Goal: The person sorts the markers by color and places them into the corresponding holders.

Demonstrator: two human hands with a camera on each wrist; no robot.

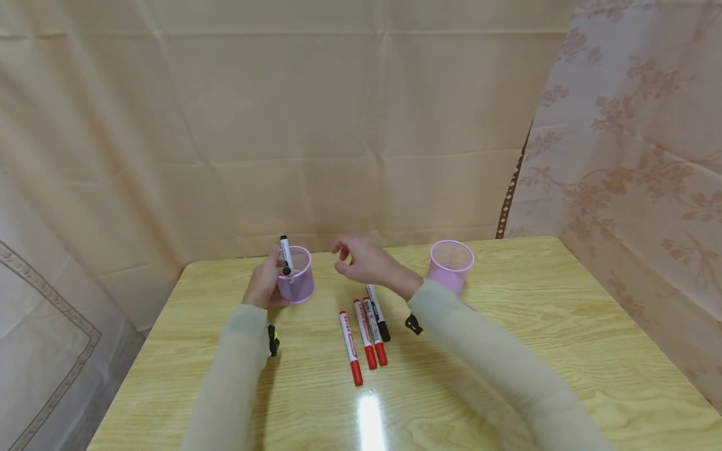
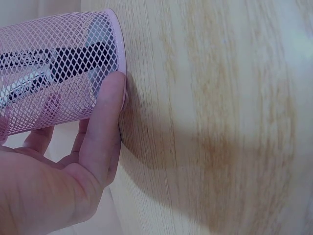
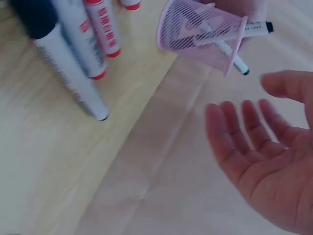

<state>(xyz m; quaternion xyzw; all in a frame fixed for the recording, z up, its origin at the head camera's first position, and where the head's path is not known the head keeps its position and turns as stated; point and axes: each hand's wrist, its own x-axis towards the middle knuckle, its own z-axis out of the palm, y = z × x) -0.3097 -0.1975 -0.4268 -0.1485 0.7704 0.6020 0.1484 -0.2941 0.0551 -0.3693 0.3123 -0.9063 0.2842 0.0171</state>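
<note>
My left hand (image 1: 262,280) holds the side of a pink mesh pen cup (image 1: 300,288) at the back left of the table, with the thumb low near its base in the left wrist view. Two black-tipped white markers (image 3: 257,29) lean inside the cup and poke out over its rim. To the right of that cup, my right hand (image 1: 366,258) hovers over the back of the table, palm bare and fingers loosely bent. Below it lie a black-capped marker (image 1: 379,313) and three red-capped markers (image 1: 351,346), side by side.
A second pink mesh cup (image 1: 449,275) stands at the back right, partly behind my right sleeve (image 1: 479,338). The wooden table (image 1: 564,313) ends at the back against a beige cloth (image 1: 282,125). A flowered cloth (image 1: 637,156) hangs on the right.
</note>
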